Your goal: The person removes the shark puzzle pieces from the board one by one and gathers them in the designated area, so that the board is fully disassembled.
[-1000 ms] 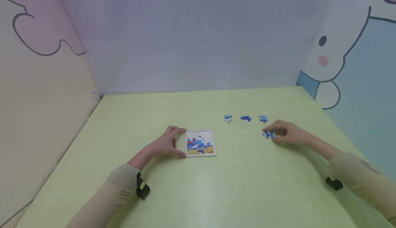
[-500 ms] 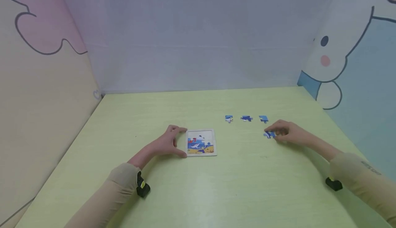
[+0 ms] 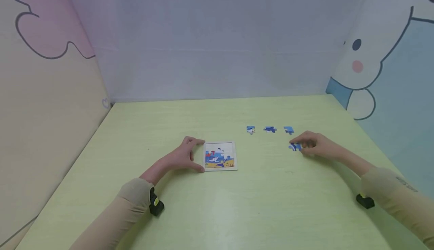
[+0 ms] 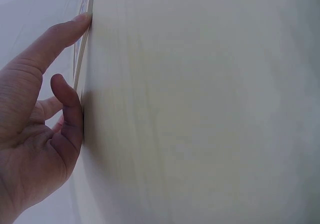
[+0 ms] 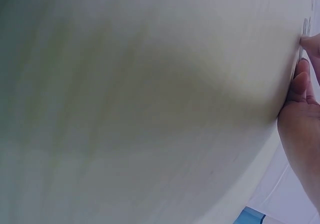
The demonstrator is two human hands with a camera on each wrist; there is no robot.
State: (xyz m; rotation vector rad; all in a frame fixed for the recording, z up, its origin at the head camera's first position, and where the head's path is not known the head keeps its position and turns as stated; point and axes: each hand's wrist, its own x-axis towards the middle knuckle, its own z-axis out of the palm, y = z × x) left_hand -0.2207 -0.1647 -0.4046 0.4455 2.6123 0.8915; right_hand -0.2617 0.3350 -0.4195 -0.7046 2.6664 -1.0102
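Observation:
A square jigsaw puzzle board [image 3: 220, 169] with a white frame lies mid-table, its sea picture partly filled with pieces. My left hand [image 3: 179, 157] holds it by the left side, index finger at the far corner and thumb at the near one. In the left wrist view, the left thumb [image 4: 57, 39] meets the board's thin edge. To the right, my right hand [image 3: 317, 145] pinches a blue and white puzzle piece [image 3: 294, 147] between thumb and index finger, close over the table. The right wrist view catches only part of the right hand [image 5: 302, 114] at its edge.
Three loose puzzle pieces lie in a row behind: a blue and white one [image 3: 250, 130], a dark blue one [image 3: 270, 129] and a lighter blue one [image 3: 288, 130]. The pale green table [image 3: 217, 212] meets a plain back wall [image 3: 217, 43] and cartoon-printed side walls.
The pinched puzzle piece has shifted very slightly right along with my right hand. The left hand and the board stay in place.

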